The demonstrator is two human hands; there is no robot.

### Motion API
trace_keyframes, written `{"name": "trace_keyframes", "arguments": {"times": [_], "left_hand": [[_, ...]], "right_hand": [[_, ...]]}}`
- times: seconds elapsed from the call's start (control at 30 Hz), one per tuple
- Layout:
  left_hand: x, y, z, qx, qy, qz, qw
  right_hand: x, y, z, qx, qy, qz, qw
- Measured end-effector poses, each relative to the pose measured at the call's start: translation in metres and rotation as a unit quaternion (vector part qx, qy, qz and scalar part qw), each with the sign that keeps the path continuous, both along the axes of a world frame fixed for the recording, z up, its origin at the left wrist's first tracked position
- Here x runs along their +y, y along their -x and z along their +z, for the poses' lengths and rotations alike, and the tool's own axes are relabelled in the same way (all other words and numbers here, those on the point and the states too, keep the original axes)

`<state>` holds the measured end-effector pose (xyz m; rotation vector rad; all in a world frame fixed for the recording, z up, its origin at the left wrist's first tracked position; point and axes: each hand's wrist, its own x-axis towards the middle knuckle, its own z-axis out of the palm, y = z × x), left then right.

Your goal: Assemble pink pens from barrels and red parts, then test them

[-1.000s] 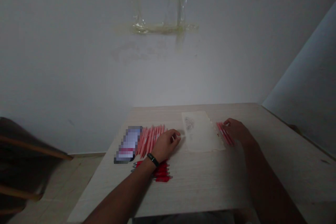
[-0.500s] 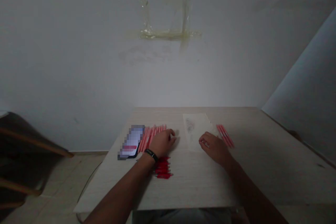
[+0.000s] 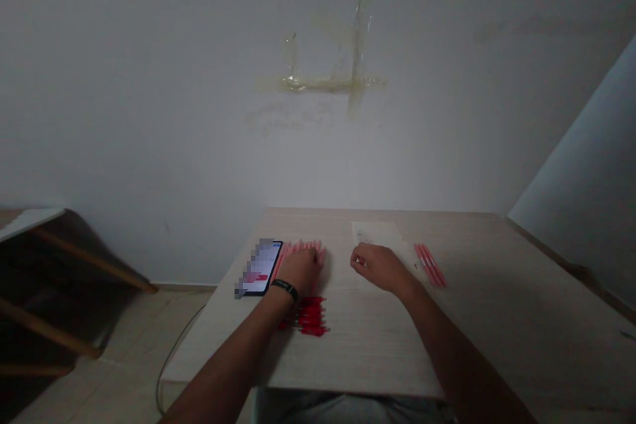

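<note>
Resting left hand (image 3: 304, 271), curled, on pink pens (image 3: 298, 250), grasp unclear; right hand (image 3: 380, 266) half-curled on paper sheet (image 3: 376, 233), nothing visibly held. Red pens (image 3: 308, 317) lie at left hand's 6 o'clock; second pink pen group (image 3: 430, 265) at right hand's 3 o'clock.

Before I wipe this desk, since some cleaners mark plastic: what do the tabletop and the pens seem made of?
The tabletop looks like pale wood-grain laminate or veneer, with fine streaks and a low sheen. The pens look like glossy plastic, going by their smooth pinkish barrels, though the view is too blurred to be sure.
</note>
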<state>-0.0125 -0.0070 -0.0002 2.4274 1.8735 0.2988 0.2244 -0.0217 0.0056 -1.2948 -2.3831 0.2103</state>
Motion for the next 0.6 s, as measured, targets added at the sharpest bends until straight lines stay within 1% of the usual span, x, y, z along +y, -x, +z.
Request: {"name": "trace_keyframes", "arguments": {"times": [0.07, 0.13, 0.23, 0.33, 0.43, 0.6], "left_hand": [[0.005, -0.005, 0.003, 0.026, -0.008, 0.000, 1.000], [0.010, -0.010, 0.004, 0.037, -0.002, 0.006, 0.999], [0.014, -0.013, 0.005, 0.050, 0.005, 0.015, 0.999], [0.014, -0.013, 0.002, 0.055, 0.009, 0.022, 0.998], [0.012, -0.011, -0.001, 0.052, 0.012, 0.027, 0.998], [0.006, -0.010, -0.008, 0.042, 0.028, 0.026, 0.998]], "right_hand": [[0.007, 0.008, -0.002, 0.012, 0.001, -0.020, 1.000], [0.010, 0.011, -0.008, 0.030, 0.006, -0.039, 0.999], [0.010, 0.007, -0.021, 0.049, 0.024, -0.043, 0.998], [0.009, 0.000, -0.030, 0.061, 0.025, -0.045, 0.997], [0.009, -0.004, -0.034, 0.065, 0.025, -0.051, 0.996], [0.008, 0.001, -0.035, 0.072, 0.051, -0.052, 0.995]]}}
